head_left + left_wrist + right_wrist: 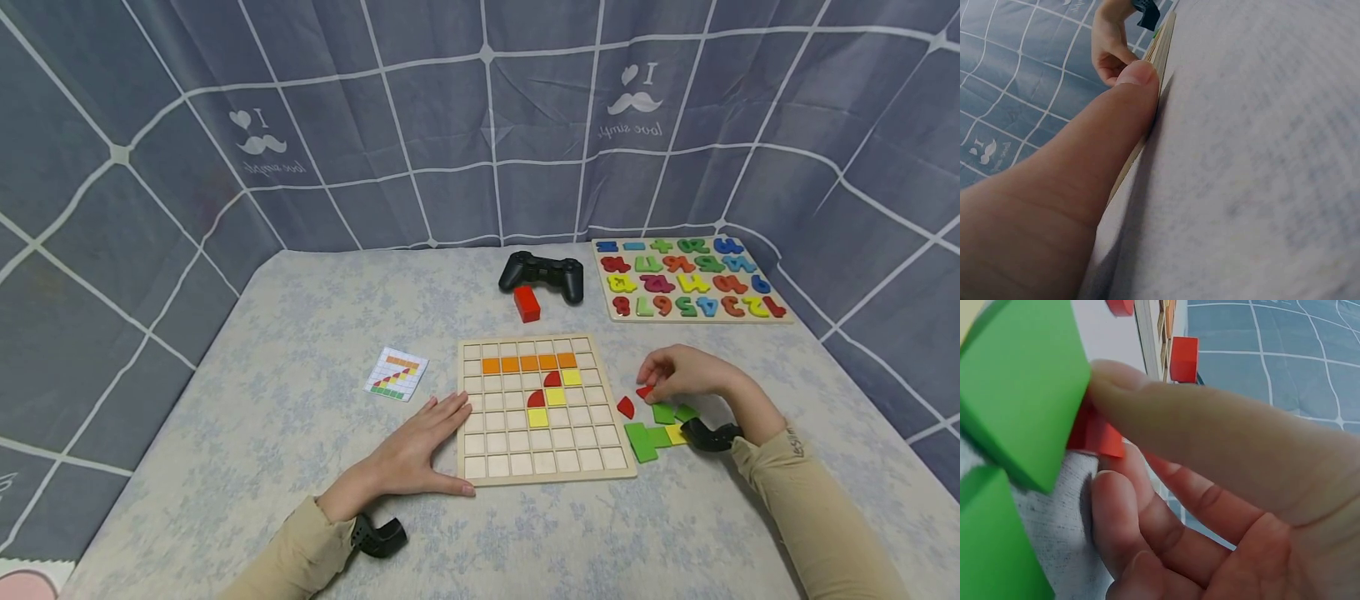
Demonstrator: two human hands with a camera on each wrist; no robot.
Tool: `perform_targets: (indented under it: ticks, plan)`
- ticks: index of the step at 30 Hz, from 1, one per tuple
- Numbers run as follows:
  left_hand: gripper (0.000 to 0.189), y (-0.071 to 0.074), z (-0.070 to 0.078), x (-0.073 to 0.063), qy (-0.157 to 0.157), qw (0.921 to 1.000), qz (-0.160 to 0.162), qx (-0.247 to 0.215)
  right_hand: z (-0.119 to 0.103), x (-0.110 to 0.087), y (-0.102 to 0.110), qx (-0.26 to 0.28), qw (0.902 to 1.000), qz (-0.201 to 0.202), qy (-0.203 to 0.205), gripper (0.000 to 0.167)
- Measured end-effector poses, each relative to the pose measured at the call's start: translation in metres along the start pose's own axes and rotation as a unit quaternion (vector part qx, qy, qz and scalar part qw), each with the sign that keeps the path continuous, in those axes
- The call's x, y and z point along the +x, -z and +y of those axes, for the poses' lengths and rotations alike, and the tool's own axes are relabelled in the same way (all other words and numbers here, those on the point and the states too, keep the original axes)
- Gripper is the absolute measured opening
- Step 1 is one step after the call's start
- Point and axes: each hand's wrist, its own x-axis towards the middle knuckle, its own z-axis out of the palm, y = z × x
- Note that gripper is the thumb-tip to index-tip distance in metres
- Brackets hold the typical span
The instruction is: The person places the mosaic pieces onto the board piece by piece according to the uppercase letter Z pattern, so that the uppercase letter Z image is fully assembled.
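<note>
A wooden grid board (551, 459) lies mid-table, holding a row of orange squares (529, 363) with yellow squares (555, 397) and red quarter-circle pieces (536, 399) below it. With fingers spread, my left hand (416, 446) touches the board's left edge; its thumb (1138, 78) lies along that edge in the left wrist view. To the right of the board, my right hand (686, 372) pinches a red piece (1099, 434) between thumb and fingers, low beside the green pieces (1022, 394). Another red quarter-circle (626, 407) lies loose nearby.
A pattern card (397, 373) lies left of the board. Behind the board are a black game controller (542, 275) and a red block (527, 304). A number puzzle board (697, 317) sits at the back right. Loose green pieces (640, 442) and a yellow piece (676, 434) lie at the right.
</note>
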Motion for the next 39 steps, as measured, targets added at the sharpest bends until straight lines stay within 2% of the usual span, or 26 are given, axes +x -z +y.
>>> perform_targets:
  ticks: [10, 13, 17, 20, 25, 33, 39]
  plan:
    - [0.108, -0.001, -0.001, -0.001, 0.000, 1.0000, 0.000, 0.006, -0.013, 0.005, -0.004, -0.022, 0.9991, 0.004, 0.035, 0.015]
    - [0.108, -0.001, -0.001, -0.001, 0.002, 1.0000, -0.001, 0.006, -0.025, 0.008, -0.008, -0.015, 0.9985, 0.007, 0.053, 0.019]
    - [0.108, 0.000, -0.001, -0.001, 0.000, 1.0000, 0.000, 0.004, -0.043, 0.016, -0.018, 0.003, 0.9962, -0.017, 0.085, 0.024]
    - [0.108, 0.000, 0.000, 0.000, 0.001, 1.0000, -0.002, 0.000, -0.055, 0.026, -0.028, 0.010, 0.9929, -0.037, 0.112, 0.021]
    - [0.107, 0.001, 0.001, 0.000, -0.001, 1.0000, -0.002, -0.002, -0.078, 0.044, -0.049, -0.008, 0.9878, -0.048, 0.148, 0.014]
    - [0.107, 0.000, 0.001, 0.000, 0.007, 1.0000, -0.005, 0.001, -0.114, 0.068, -0.077, -0.043, 0.9857, -0.061, 0.151, 0.005]
    - [0.108, 0.001, 0.001, 0.000, 0.017, 0.9997, -0.015, -0.002, -0.125, 0.074, -0.090, -0.093, 0.9837, -0.055, 0.143, 0.005]
